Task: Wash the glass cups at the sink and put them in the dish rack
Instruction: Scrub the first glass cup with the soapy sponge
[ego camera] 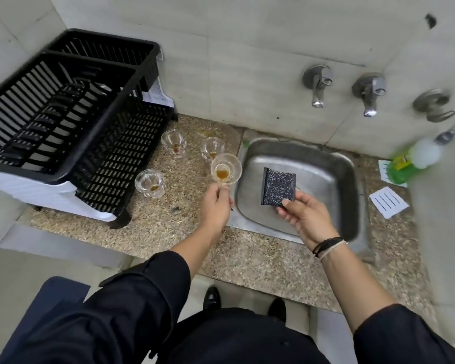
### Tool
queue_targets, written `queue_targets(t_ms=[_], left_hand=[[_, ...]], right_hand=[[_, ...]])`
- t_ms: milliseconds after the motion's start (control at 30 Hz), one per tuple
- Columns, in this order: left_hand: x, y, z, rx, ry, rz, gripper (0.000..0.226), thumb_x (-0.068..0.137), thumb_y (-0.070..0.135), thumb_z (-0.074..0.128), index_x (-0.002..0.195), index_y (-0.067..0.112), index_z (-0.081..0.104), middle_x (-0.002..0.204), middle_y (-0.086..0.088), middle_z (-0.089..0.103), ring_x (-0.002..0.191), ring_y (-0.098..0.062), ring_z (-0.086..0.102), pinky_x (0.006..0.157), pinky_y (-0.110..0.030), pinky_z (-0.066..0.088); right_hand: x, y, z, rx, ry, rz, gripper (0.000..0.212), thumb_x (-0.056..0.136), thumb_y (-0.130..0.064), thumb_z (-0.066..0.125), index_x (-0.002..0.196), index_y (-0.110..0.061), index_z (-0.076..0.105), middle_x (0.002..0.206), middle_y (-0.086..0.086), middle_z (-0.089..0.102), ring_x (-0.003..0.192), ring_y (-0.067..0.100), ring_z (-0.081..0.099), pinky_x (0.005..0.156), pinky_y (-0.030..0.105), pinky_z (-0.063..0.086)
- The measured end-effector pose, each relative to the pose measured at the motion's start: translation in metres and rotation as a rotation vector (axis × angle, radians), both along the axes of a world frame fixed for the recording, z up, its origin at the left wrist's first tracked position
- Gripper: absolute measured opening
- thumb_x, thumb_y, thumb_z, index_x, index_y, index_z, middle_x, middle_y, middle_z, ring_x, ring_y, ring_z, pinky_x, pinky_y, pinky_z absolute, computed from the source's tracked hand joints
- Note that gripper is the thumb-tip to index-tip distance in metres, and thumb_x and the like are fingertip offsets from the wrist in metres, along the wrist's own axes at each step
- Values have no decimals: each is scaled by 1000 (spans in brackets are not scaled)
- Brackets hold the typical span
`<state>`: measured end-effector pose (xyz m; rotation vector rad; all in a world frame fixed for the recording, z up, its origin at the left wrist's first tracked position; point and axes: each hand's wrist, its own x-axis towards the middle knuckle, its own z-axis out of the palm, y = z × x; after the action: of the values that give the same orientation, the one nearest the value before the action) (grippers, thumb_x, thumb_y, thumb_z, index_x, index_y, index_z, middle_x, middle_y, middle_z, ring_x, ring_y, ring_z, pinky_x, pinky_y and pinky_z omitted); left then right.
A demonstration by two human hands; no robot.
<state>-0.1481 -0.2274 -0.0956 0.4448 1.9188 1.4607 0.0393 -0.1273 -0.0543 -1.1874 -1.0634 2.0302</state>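
A person at a sink, washing not yet begun, the dish rack (63,106) holding no cups.

Nearest, the left hand (217,206) pinches a clear glass cup (226,168) with brown dregs at the sink's (250,206) nine o'clock edge; the right hand (304,216) pinches a dark sponge (277,189) over the basin. Farther, toward ten o'clock, three dirty cups (173,141) stand on the counter (168,219).
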Motion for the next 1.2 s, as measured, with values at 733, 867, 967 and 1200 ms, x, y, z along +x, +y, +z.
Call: queue_targets(t_ms=[733, 867, 967, 1200], left_hand=[[71, 104, 57, -323, 1281, -676, 24, 96, 28, 52, 107, 8, 59, 103, -5, 27, 81, -22, 39, 76, -37, 35], [83, 112, 55, -374, 1347, -660, 21, 94, 28, 55, 105, 10, 59, 103, -5, 26, 84, -23, 35, 81, -44, 37], [93, 119, 51, -333, 1052, -575, 22, 93, 30, 54, 86, 9, 57, 100, -7, 40, 73, -24, 48, 72, -38, 42], [118, 114, 46, -193, 127, -454, 20, 99, 32, 47, 83, 20, 48, 81, 0, 57, 99, -27, 73, 76, -36, 47]], right_hand=[[141, 45, 26, 29, 66, -245, 13, 95, 4, 59, 101, -6, 63, 91, 9, 70, 77, 16, 65, 70, 22, 60], [152, 60, 24, 2, 62, -219, 16, 97, -1, 56, 104, -13, 65, 101, 10, 73, 91, 24, 68, 84, 38, 60], [156, 71, 28, -118, 159, -215, 19, 99, -2, 50, 111, -11, 61, 114, 17, 71, 105, 32, 69, 90, 57, 56], [144, 90, 43, 90, 144, -126, 24, 99, 1, 50, 115, -15, 59, 116, 10, 71, 108, 28, 70, 86, 47, 59]])
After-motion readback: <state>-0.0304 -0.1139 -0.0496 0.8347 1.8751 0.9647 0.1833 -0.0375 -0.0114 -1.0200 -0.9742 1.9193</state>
